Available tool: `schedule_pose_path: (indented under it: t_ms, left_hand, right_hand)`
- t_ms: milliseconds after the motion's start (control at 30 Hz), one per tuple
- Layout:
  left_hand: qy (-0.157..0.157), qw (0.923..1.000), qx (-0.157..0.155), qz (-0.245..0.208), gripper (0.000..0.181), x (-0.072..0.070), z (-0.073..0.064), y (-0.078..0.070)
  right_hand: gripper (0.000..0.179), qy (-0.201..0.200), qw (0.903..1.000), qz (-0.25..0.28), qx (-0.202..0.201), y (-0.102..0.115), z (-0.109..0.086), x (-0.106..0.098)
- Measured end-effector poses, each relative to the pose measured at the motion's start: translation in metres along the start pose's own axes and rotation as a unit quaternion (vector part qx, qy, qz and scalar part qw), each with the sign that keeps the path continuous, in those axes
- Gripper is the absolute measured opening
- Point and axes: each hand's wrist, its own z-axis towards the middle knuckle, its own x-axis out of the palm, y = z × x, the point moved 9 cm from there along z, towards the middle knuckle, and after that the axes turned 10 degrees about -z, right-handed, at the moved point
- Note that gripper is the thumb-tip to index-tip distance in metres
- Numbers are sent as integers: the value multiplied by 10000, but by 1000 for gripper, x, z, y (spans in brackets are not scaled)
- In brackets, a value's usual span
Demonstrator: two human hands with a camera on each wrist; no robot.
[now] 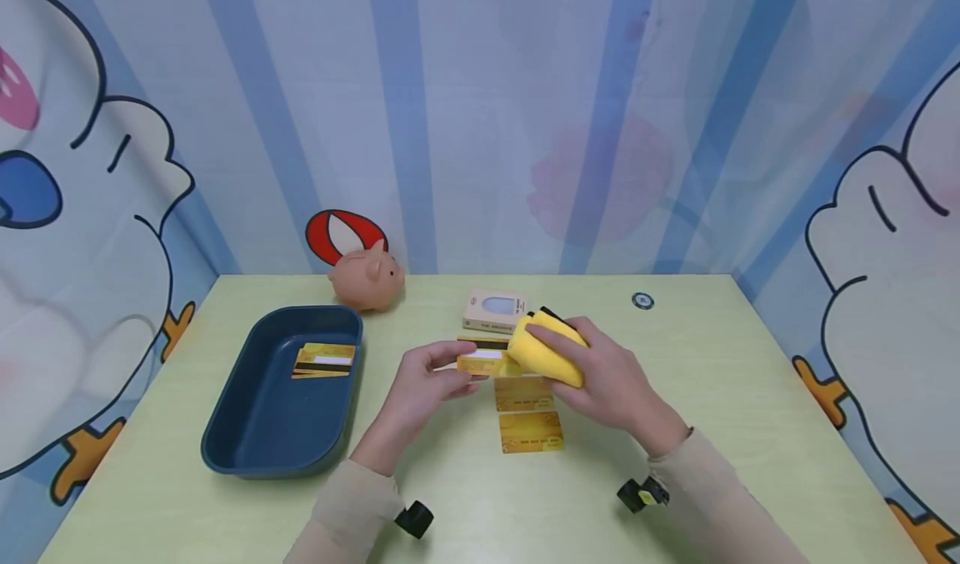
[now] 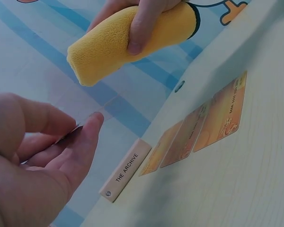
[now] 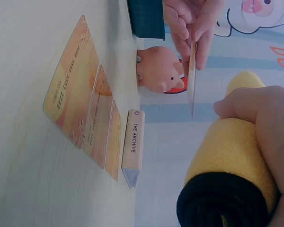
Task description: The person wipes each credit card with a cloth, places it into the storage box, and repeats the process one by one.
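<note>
My left hand (image 1: 423,376) pinches a gold bank card (image 1: 482,362) by its left end, its black stripe and white strip showing in the head view. A folded yellow cloth (image 1: 546,351) with a black edge is gripped in my right hand (image 1: 618,385). The cloth overlaps the card's right end from above, while the right wrist view shows the card (image 3: 192,82) edge-on with a gap to the cloth (image 3: 227,146). Below the hands, three gold bank cards (image 2: 222,111) lie in a row on the table, the nearest card (image 1: 531,432) number side up.
At the left stands a dark blue tray (image 1: 262,456) with several gold cards (image 1: 324,360) inside. A pink piggy bank (image 1: 366,279) sits behind it. Near the back lie a small box (image 1: 493,310) lettered "THE ARCHIVE" and a round disc (image 1: 642,301). A patterned curtain (image 1: 487,131) hangs behind the table.
</note>
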Motion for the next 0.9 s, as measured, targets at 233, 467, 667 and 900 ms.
schedule_pose_path:
  t_ms: [233,467,667,900]
  left_hand:
    - [36,9995,103,-283,64,0,1,1]
    - [265,9994,94,-206,69,6,0,2]
    - [352,9993,16,-112,70,11,-1,3]
    - [427,9988,-37,-215,69,13,-2,2]
  right_hand:
    - [71,31,9999,-5,-129,11,8,1]
    - [69,155,9990,-29,-420,29,20,7]
    - [70,307,9971,-47,-691,47,26,15]
    - [72,247,9963,-42,-818,55,27,19]
